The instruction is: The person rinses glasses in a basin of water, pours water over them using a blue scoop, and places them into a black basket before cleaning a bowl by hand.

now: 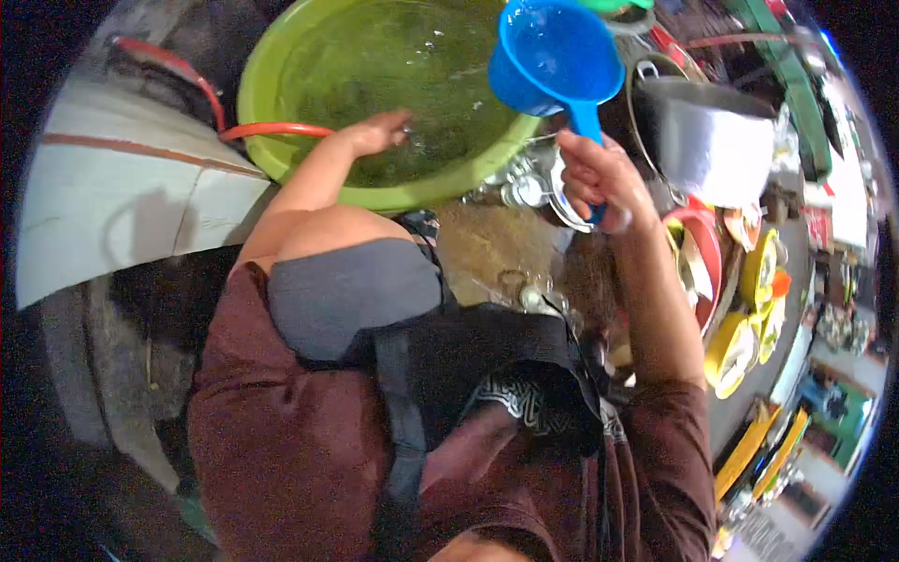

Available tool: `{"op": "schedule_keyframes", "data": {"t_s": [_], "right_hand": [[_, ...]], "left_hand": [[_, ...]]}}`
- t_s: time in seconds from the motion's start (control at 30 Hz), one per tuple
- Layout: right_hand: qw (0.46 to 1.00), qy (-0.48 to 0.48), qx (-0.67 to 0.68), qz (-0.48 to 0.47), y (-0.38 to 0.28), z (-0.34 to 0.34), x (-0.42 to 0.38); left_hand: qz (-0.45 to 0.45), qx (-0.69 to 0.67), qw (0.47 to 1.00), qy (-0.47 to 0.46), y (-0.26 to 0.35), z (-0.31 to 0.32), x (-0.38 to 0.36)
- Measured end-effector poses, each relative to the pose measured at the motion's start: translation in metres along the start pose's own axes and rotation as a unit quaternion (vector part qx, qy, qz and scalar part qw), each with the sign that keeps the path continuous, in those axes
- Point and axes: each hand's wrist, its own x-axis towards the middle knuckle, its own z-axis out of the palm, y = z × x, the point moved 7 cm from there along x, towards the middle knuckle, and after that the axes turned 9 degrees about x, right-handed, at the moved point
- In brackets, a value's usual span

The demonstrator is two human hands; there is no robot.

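Observation:
My right hand (607,178) is closed around the handle of a blue dipper (560,56), which it holds up beside the right rim of a large green tub (265,103). Inside the dipper some liquid glints. My left hand (379,133) is over the left part of the tub, close to the water, its fingers partly spread and somewhat blurred; nothing shows clearly in them. A red hose (276,129) crosses the tub's left rim and ends near my left wrist.
A large metal pot (716,140) stands right of the dipper. Beyond my right forearm are a red basin (704,248) and yellow items (732,356). Metal dishes (529,190) lie below the tub's rim on the wet floor (478,248). A white tiled ledge (122,211) is at left.

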Motion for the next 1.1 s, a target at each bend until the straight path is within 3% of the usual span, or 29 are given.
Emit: {"op": "schedule_keyframes", "data": {"t_s": [0.07, 0.1, 0.17, 0.23, 0.27, 0.33, 0.37, 0.43, 0.53, 0.57, 0.67, 1.1], "right_hand": [[1.0, 0.021, 0.007, -0.01, -0.006, -0.017, -0.046], [0.999, 0.048, -0.01, -0.016, -0.009, -0.029, -0.069], [0.994, 0.104, 0.006, -0.014, -0.01, -0.046, -0.122], [0.982, 0.187, -0.005, -0.017, -0.008, -0.064, -0.171], [0.977, 0.212, -0.005, -0.014, -0.005, -0.072, -0.194], [0.976, 0.217, 0.016, -0.026, 0.008, -0.093, -0.231], [0.966, 0.256, 0.009, -0.023, 0.018, -0.106, -0.251], [0.951, 0.308, 0.016, -0.029, 0.035, -0.125, -0.281], [0.927, 0.369, 0.049, -0.048, 0.06, -0.143, -0.31], [0.918, 0.39, 0.042, -0.063, 0.067, -0.149, -0.316], [0.92, 0.371, 0.112, -0.057, 0.1, -0.17, -0.331], [0.906, 0.391, 0.157, -0.047, 0.129, -0.186, -0.35]], "left_hand": [[-0.017, 0.021, 1.0, -0.006, -0.003, 0.008, 0.002], [-0.01, -0.073, 0.997, -0.025, -0.025, 0.026, 0.016], [-0.083, 0.023, 0.994, -0.063, -0.014, 0.023, 0.005], [-0.14, -0.116, 0.982, -0.047, -0.043, 0.034, 0.012], [-0.129, -0.108, 0.984, -0.054, -0.05, 0.038, 0.015], [0.084, 0.096, 0.991, 0.044, -0.025, 0.026, 0.013], [0.092, 0.102, 0.99, 0.037, -0.034, 0.032, 0.015], [-0.032, 0.124, 0.991, 0.048, -0.063, 0.036, 0.022], [-0.015, 0.241, 0.97, 0.015, -0.04, 0.034, 0.012], [-0.051, 0.272, 0.961, -0.022, -0.011, 0.022, -0.005], [-0.111, 0.332, 0.934, -0.067, 0.013, 0.018, -0.014], [-0.086, 0.329, 0.928, -0.152, 0.002, 0.016, 0.012]]}}
